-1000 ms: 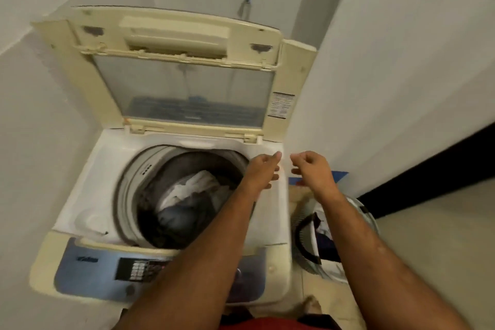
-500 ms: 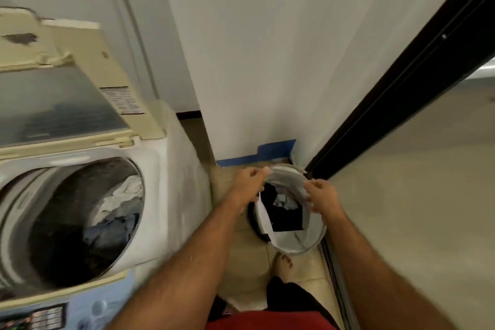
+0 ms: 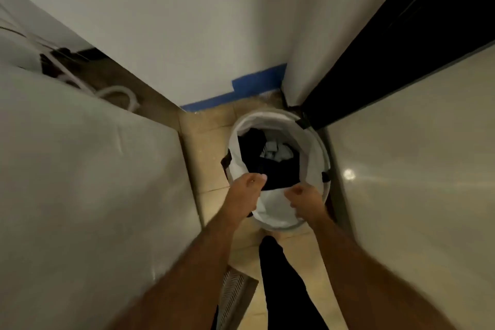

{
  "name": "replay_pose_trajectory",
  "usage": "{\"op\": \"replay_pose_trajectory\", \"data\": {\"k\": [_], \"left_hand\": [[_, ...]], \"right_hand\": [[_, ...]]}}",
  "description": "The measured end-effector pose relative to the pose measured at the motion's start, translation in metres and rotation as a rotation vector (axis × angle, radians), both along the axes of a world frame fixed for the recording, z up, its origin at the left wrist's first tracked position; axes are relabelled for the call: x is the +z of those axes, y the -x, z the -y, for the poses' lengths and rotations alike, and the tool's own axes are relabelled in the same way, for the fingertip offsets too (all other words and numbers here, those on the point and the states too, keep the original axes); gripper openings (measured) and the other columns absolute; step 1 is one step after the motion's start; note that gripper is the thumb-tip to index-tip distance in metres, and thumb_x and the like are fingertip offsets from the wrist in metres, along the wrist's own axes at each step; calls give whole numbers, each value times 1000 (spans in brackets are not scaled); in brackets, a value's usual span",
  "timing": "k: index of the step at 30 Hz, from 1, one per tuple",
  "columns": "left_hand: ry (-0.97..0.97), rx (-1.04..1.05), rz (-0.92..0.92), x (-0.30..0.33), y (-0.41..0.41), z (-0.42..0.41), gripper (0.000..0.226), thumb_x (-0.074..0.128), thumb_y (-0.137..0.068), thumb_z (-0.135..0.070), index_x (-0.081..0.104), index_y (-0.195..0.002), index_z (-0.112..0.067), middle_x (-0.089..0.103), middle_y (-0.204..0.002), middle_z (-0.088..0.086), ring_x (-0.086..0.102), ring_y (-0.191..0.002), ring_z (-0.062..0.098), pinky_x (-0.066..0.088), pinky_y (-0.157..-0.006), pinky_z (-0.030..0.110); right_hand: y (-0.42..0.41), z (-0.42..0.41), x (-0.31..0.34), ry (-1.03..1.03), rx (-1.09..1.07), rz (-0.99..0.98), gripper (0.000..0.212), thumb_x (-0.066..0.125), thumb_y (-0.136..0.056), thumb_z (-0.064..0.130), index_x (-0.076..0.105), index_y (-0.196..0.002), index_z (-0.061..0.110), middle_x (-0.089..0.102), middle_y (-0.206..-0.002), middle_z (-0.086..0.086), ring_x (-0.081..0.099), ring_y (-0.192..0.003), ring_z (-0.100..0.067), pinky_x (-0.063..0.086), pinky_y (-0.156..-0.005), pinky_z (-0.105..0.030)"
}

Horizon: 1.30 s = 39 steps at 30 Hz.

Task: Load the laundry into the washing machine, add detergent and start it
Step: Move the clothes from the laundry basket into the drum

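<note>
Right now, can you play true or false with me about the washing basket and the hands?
1. Both hands are at the near edge of the laundry basket. True: the left hand and the right hand grip its white liner.
2. The basket is empty. False: dark clothes and something pale lie inside.
3. The basket stands on the tiled floor beside the washing machine. True.
4. The tape along the bottom of the wall is red. False: it is blue.
5. One hand holds a detergent bottle. False: no bottle is in view.
</note>
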<state>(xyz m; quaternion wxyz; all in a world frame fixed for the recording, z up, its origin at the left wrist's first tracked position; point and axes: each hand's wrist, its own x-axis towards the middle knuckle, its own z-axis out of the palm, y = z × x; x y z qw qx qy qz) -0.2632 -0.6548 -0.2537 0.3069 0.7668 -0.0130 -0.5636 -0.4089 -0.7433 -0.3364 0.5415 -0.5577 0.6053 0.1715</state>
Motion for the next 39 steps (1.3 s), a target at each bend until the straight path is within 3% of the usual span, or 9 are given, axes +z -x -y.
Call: {"op": "replay_pose_trajectory", "data": {"k": [9,12,17,20,24,27,32,35,39], "left_hand": [[-31,-18,-63,-213,15,13,57,50,-94,-51,44,-141,-19,51,-140,5,50,-125,23,42,-106,46],[-26,57,-97,-257,22,15,61,45,-95,-54,39,-146,-22,44,-146,4,46,-129,23,40,-108,46],[57,188,-106,-297,31,17,57,39,-97,-54,39,-145,-24,47,-144,0,48,-125,16,40,-109,44],[95,213,-86,-301,30,11,59,38,-96,-58,37,-146,-26,47,-145,-1,47,-129,16,39,-110,44],[160,245,-17,-278,22,5,53,37,-94,-60,56,-129,-24,62,-126,2,58,-116,15,45,-104,43],[190,305,80,-242,13,4,61,38,-89,-64,63,-119,-17,68,-116,8,63,-110,19,49,-100,44],[169,321,133,-152,-9,-1,24,42,-101,-39,61,-114,-31,63,-120,0,58,-115,18,48,-100,46],[187,223,190,-91,-25,-9,41,51,-98,-16,48,-139,-18,52,-138,2,51,-124,17,44,-105,39],[241,45,238,3,-42,-19,53,53,-89,4,45,-140,-11,58,-119,0,58,-101,15,48,-81,17]], "right_hand": [[-26,-1,-210,74,193,-38,46,66,-90,28,54,-130,9,63,-117,-8,62,-105,-27,49,-84,-34],[-34,4,-258,122,252,15,59,67,-89,26,44,-142,11,56,-135,-10,55,-123,-28,43,-90,-29],[-54,14,-317,65,326,73,84,62,-92,33,12,-157,16,16,-161,-17,22,-147,-31,27,-115,-45],[-64,8,-330,-18,347,62,74,55,-97,27,13,-155,9,31,-155,-19,34,-141,-33,30,-112,-37],[-69,-8,-298,134,256,7,30,55,-95,25,62,-118,7,67,-110,-13,64,-103,-29,51,-90,-38],[-80,-14,-244,208,164,114,21,57,-93,25,64,-79,11,65,-73,-4,62,-69,-21,48,-64,-31],[-86,-2,-117,318,245,204,9,62,-85,19,58,-78,16,53,-63,3,49,-57,-14,34,-52,-28],[-86,13,-29,363,266,258,10,66,-82,17,57,-80,19,49,-62,6,47,-56,-10,35,-55,-27],[-85,24,92,413,213,336,17,66,-67,25,59,-81,17,56,-65,3,56,-62,-16,40,-55,-24]]}}
